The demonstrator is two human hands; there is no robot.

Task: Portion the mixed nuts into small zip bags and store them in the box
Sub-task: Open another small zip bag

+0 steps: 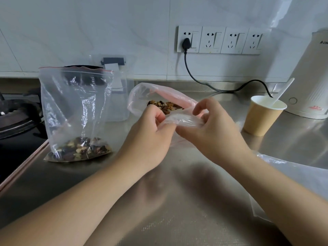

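A large clear zip bag [76,103] with a red seal stands upright at the left, with mixed nuts in its bottom. Behind it stands a clear plastic box [122,96]. In the middle, a pinkish plastic bag [140,96] lies open with loose mixed nuts [165,105] inside. My left hand [150,134] and my right hand [213,128] both pinch a small clear zip bag [184,119] between them, just in front of the nuts.
A paper cup [260,119] with a white spoon stands at the right, beside a white kettle [312,80] plugged into a wall socket strip [220,40]. More clear bags [291,167] lie under my right forearm. A black stove [17,125] borders the steel counter at left.
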